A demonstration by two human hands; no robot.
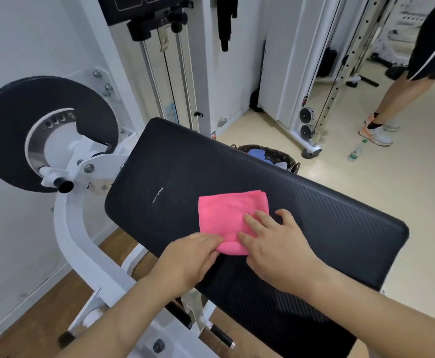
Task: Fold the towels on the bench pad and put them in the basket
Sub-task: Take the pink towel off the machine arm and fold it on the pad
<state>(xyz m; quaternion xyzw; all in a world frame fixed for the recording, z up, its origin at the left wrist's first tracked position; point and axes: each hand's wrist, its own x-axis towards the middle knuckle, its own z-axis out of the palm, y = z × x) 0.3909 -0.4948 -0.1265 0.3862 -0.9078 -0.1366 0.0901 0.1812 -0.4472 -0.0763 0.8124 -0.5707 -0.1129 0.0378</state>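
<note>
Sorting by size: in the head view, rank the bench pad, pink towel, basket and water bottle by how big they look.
1. bench pad
2. pink towel
3. basket, though partly hidden and farther, so unsure
4. water bottle

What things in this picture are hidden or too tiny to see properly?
All in the head view:
Basket: the bench pad hides most of it; only the rim and some blue cloth show.
Pink towel: the right hand covers its near corner.
Left hand: its thumb is hidden, so pinching or pressing is unclear.
Bottle label: too small to read.
Standing person: cut off by the top edge.
</note>
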